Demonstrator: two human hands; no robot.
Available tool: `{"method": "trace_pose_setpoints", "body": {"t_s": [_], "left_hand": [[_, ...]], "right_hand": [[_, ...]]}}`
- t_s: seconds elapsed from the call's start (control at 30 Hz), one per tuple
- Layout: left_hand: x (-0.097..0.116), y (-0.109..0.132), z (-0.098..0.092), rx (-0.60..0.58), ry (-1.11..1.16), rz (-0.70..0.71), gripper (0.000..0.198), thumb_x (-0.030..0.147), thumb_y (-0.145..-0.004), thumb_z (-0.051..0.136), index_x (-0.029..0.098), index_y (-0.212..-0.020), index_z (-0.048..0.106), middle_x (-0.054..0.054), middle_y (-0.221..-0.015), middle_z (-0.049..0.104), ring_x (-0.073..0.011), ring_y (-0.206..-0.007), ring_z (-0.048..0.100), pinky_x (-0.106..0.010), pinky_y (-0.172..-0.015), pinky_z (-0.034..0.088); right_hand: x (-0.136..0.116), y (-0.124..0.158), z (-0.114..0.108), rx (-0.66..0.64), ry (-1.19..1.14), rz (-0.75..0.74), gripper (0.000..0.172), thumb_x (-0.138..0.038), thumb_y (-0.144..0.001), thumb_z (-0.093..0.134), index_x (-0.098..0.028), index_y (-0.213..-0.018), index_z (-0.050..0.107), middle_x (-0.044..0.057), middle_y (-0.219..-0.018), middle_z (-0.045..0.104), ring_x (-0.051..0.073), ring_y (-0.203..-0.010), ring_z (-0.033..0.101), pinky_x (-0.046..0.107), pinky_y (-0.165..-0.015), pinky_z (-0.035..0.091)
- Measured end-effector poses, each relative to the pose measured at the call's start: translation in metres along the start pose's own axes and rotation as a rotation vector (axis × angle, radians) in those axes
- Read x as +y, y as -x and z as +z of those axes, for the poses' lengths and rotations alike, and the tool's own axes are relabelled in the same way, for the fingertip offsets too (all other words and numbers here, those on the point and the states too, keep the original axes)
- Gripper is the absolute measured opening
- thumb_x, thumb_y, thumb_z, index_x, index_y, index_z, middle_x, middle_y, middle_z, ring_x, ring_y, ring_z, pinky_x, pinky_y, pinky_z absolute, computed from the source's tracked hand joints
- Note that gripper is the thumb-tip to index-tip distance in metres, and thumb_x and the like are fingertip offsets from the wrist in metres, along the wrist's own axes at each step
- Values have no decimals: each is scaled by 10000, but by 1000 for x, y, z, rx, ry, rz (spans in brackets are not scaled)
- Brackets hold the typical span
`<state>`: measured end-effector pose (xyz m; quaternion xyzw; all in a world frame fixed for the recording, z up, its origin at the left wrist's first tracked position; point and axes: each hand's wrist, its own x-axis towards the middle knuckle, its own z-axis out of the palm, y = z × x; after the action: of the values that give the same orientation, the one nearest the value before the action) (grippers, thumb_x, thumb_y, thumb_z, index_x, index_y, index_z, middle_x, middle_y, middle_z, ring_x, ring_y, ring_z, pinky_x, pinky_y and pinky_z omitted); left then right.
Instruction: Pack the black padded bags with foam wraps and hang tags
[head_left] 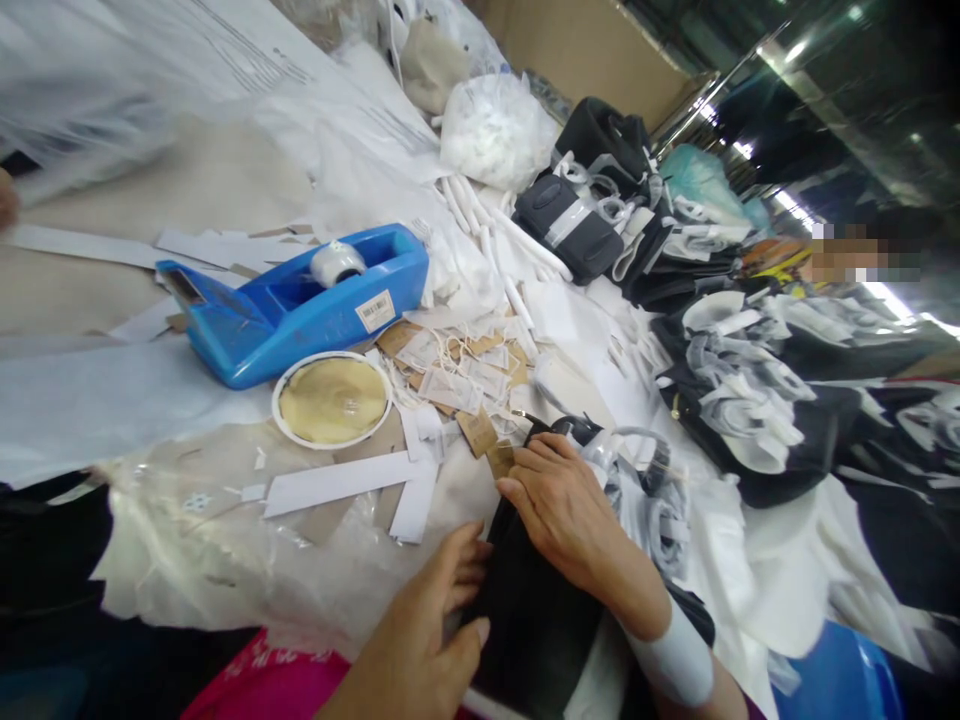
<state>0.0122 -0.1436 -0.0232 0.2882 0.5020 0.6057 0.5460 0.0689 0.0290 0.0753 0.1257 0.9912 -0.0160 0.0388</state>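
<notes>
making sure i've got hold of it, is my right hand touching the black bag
Touching. The head view shows the right hand lying on the black bag, with the fingers and thumb on its dark fabric and no gap.

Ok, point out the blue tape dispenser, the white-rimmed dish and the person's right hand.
Blue tape dispenser [300, 325]: head view, blue body.
White-rimmed dish [332, 400]: head view, beige centre.
Right hand [562, 515]: head view, back of hand.
</notes>
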Motion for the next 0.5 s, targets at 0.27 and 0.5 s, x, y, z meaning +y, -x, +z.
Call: {"method": "trace_pose_setpoints", "body": {"t_s": [0.27,0.5], "left_hand": [[9,-39,18,-62,113,106,684,250,-739,624,150,-1368,373,-142,-1475,418,-265,-1387,362,-416,-1178,277],[4,-48,11,26,-113,46,666,424,-799,590,110,-1352,394,-178,-1467,422,-284,-1400,341,-447,-1181,267]], "right_hand": [[-2,2,0,5,41,29,414,-310,-1018,338,-194,-703,580,17,-757,596,170,-761,491,383,-862,290],[2,2,0,75,156,-65,369,-321,-993,383,-178,-744,615,41,-731,653,170,-696,544,405,-808,295]]}}
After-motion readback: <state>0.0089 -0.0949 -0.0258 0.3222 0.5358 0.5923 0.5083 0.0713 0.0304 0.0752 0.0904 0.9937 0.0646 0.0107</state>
